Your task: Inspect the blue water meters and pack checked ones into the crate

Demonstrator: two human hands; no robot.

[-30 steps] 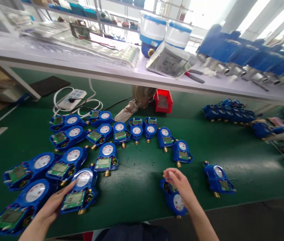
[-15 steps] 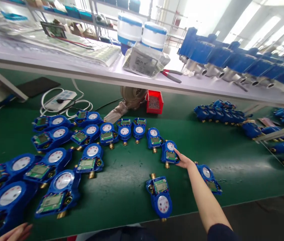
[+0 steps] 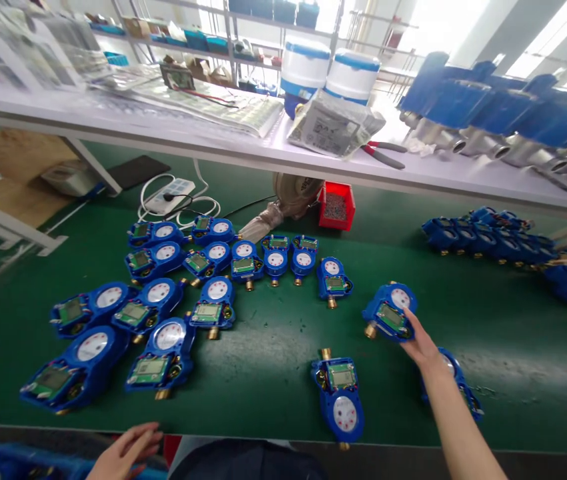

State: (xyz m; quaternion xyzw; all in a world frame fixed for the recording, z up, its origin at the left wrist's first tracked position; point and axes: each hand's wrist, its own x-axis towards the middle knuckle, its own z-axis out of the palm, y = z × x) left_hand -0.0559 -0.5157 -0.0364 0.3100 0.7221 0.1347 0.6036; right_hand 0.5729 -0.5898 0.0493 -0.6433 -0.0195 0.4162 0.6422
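My right hand (image 3: 421,343) grips the right side of a blue water meter (image 3: 399,297) with a white dial, a green circuit board with a small screen, and a brass fitting. This meter is tilted and seems slightly raised from the green table. Partly hidden behind my right forearm lies another water meter (image 3: 467,395). A meter with its dial towards me (image 3: 344,413) rests left of that arm. My left hand (image 3: 131,450) hovers at the table's front edge, empty, its fingers stretched out. The nearest meter to it is an open-faced one (image 3: 167,337).
Several more meters (image 3: 92,347) cover the table's left side. A red bin (image 3: 337,207) of small parts and a white power strip (image 3: 171,195) stand under the shelf (image 3: 243,143). Pliers (image 3: 383,155) and large blue meters with metal pipes lie on it. A blue crate (image 3: 8,460) sits below left.
The meter in my right hand has moved right, away from its neighbour, and turned. My left hand shows more fully at the table edge. The whole view has swung left.
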